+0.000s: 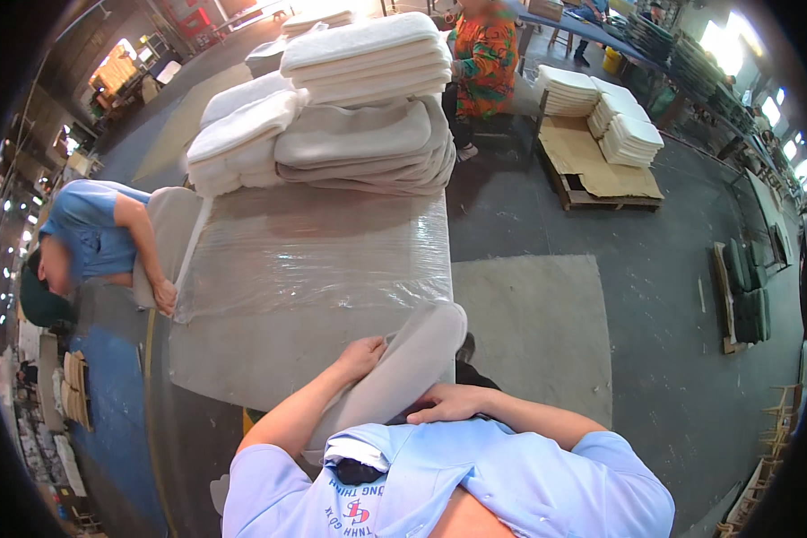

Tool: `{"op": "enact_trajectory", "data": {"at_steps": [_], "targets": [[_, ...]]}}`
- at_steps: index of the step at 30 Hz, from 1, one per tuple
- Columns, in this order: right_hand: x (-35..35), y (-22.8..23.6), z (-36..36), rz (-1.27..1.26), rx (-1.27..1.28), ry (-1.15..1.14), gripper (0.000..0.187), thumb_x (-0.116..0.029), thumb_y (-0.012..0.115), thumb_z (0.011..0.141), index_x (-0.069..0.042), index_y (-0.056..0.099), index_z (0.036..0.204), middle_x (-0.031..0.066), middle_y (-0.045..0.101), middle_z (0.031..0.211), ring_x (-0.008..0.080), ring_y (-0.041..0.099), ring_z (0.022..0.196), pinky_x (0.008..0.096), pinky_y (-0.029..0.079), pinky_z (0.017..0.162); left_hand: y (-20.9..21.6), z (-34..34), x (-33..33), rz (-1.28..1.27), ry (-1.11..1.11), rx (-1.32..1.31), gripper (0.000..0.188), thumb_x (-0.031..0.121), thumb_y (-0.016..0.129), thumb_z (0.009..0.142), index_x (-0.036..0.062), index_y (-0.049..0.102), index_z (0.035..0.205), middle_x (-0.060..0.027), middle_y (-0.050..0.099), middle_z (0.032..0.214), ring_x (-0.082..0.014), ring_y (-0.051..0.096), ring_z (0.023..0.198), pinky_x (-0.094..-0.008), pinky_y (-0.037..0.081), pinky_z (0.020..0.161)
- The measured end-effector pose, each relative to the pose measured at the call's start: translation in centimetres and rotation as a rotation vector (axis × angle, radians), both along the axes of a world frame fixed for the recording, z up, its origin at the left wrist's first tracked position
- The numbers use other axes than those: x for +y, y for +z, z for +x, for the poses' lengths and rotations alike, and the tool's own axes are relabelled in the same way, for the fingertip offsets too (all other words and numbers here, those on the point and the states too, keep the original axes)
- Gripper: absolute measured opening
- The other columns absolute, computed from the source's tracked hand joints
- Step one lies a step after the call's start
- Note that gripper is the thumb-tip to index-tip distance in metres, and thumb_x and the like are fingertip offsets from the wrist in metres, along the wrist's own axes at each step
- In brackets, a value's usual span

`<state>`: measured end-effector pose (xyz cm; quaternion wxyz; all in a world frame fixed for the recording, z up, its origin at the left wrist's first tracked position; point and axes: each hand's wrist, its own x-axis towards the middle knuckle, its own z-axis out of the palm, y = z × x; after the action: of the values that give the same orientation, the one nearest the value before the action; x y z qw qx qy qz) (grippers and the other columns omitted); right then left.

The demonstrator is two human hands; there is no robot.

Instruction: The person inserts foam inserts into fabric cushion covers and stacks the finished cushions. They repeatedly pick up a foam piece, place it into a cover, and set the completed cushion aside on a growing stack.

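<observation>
A long grey cushion [394, 368] with a rounded end slants across in front of my chest, over the near edge of the plastic-covered table [269, 345]. My left hand [362, 357] is closed on the cushion's left edge, with the fingertips tucked out of sight. Against its lower right side, close to my body, lies my right hand [450, 403], its fingers bent at the cushion's edge and partly hidden. Clear plastic film [332, 260] covers the middle of the tabletop.
Stacks of white pads [368, 54] and grey cushions [359, 134] fill the table's far end. At the left side a co-worker [99, 233] bends over another grey cushion [170, 224]. Further right, a pallet [592, 179] bears white pads; another person [484, 63] stands beyond.
</observation>
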<state>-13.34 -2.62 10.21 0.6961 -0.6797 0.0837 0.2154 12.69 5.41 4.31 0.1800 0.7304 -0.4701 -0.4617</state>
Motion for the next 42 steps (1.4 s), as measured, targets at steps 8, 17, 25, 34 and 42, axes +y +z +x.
{"op": "enact_trajectory", "data": {"at_steps": [8, 17, 25, 34, 42], "targets": [[-10.6, -2.8, -5.7, -0.38, 0.451, -0.404, 0.037, -0.03, 0.067, 0.101, -0.003, 0.074, 0.126, 0.0105, 0.079, 0.105, 0.0181, 0.072, 0.096, 0.0351, 0.059, 0.079, -1.2, -1.5, -0.2, -0.129, 0.1, -0.019, 0.03, 0.031, 0.064, 0.104, 0.0022, 0.07, 0.097, -0.0162, 0.071, 0.087, -0.0283, 0.064, 0.083, -0.0418, 0.051, 0.077], [-17.9, -0.9, 4.7, -0.662, 0.088, -0.307, 0.036, -0.031, 0.071, 0.097, -0.003, 0.076, 0.119, 0.0146, 0.076, 0.11, 0.0286, 0.071, 0.102, 0.0411, 0.055, 0.089, -0.8, -0.4, -5.7, 0.224, 0.13, 0.386, 0.042, 0.043, 0.071, 0.1, 0.0026, 0.078, 0.104, -0.0015, 0.072, 0.094, -0.0105, 0.06, 0.088, -0.0323, 0.05, 0.078], [-18.7, -1.8, 4.3, -0.64, -0.006, -0.08, 0.026, -0.03, 0.075, 0.093, -0.008, 0.079, 0.106, 0.0129, 0.074, 0.107, 0.0314, 0.07, 0.099, 0.0414, 0.054, 0.086, 0.6, -1.3, -7.0, 0.337, 0.059, 0.434, 0.039, 0.041, 0.07, 0.1, 0.0026, 0.08, 0.104, -0.0041, 0.075, 0.095, -0.0162, 0.065, 0.086, -0.036, 0.051, 0.077], [-17.8, -0.1, 2.0, -0.472, -0.056, -0.114, 0.024, -0.025, 0.069, 0.098, -0.004, 0.078, 0.103, 0.0139, 0.072, 0.109, 0.0312, 0.07, 0.097, 0.0414, 0.054, 0.086, -0.3, -7.0, -3.8, -0.485, 0.242, -0.3, 0.011, 0.013, 0.076, 0.09, 0.0051, 0.068, 0.09, -0.0147, 0.061, 0.088, -0.0376, 0.064, 0.082, -0.0471, 0.051, 0.07], [-19.1, -2.8, 6.4, -0.489, 0.136, -0.047, 0.023, -0.023, 0.065, 0.1, -0.006, 0.075, 0.113, 0.0139, 0.076, 0.099, 0.03, 0.071, 0.093, 0.0414, 0.055, 0.084, -0.3, -6.9, -3.9, -0.704, 0.151, -0.384, 0.013, 0.001, 0.074, 0.081, 0.0049, 0.065, 0.09, -0.0134, 0.058, 0.088, -0.0356, 0.062, 0.081, -0.047, 0.05, 0.069]]}}
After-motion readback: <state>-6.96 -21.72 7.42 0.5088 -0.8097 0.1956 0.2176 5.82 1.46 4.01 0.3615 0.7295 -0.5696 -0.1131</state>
